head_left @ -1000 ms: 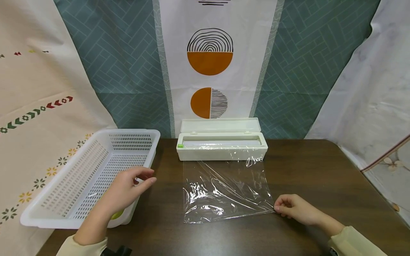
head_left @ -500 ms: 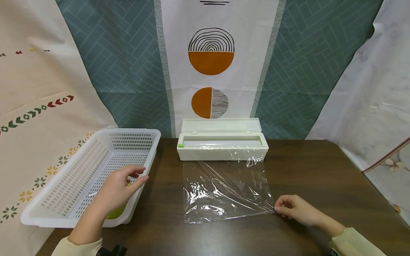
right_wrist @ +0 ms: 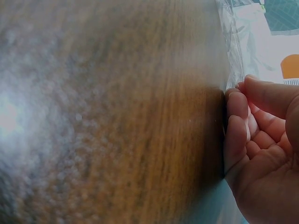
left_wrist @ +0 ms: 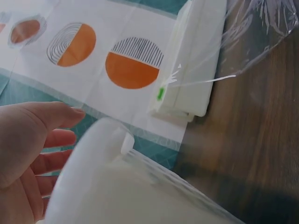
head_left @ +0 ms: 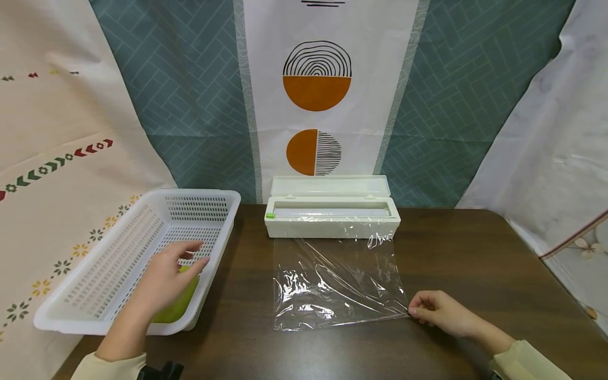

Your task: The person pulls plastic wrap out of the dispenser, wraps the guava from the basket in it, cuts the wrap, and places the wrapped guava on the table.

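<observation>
My right hand (head_left: 442, 314) pinches the near right corner of a sheet of clear cling film (head_left: 332, 290) between thumb and fingertips, low over the table. The film runs back, wrinkled, over the front of a white cling film dispenser (head_left: 332, 228), whose lid stands up and whose roll shows inside. My left hand (head_left: 163, 277) hovers over a white perforated plastic basket (head_left: 228, 237), its fingers relaxed and apart, holding nothing. Beneath that hand a yellow-green thing (head_left: 178, 306) lies in the basket, partly hidden, so its kind cannot be told. In the left wrist view the fingers sit beside the basket's rim (left_wrist: 103, 140).
The dark wooden table (head_left: 361, 353) carries the basket at left and the dispenser at the back middle. A small green slider (head_left: 269, 215) sits at the dispenser's left end. Patterned cloths (head_left: 199, 95) hang behind the table and on both sides.
My left hand has moved left, further over the basket, and more of the yellow-green thing shows. My right hand keeps its pinch on the film. The head view has shifted slightly.
</observation>
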Available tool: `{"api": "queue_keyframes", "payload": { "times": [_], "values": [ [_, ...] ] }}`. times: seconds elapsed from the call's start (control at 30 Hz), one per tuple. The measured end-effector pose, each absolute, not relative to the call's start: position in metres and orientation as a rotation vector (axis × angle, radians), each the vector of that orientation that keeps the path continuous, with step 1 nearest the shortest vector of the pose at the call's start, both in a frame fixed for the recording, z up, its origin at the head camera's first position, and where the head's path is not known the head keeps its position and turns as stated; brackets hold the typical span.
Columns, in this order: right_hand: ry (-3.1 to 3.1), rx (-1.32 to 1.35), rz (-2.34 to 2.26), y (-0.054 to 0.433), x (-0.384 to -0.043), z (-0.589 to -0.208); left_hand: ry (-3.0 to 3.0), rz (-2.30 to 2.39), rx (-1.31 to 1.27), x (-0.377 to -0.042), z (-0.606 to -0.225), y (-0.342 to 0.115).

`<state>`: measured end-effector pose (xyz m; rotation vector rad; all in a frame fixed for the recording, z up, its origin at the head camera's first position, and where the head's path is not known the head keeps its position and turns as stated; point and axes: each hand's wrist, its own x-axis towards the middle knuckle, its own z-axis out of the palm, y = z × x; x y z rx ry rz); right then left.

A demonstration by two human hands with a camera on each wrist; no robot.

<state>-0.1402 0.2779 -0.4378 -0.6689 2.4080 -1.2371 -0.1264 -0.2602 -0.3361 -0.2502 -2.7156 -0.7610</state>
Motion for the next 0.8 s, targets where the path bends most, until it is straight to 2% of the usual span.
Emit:
{"api": "queue_keyframes", "payload": {
  "times": [0.8],
  "values": [
    [2.370, -0.670, -1.280, 0.280, -0.139, -0.437, -2.795, -0.772, 0.118, -0.123, -0.345, -0.282]
  ]
}}
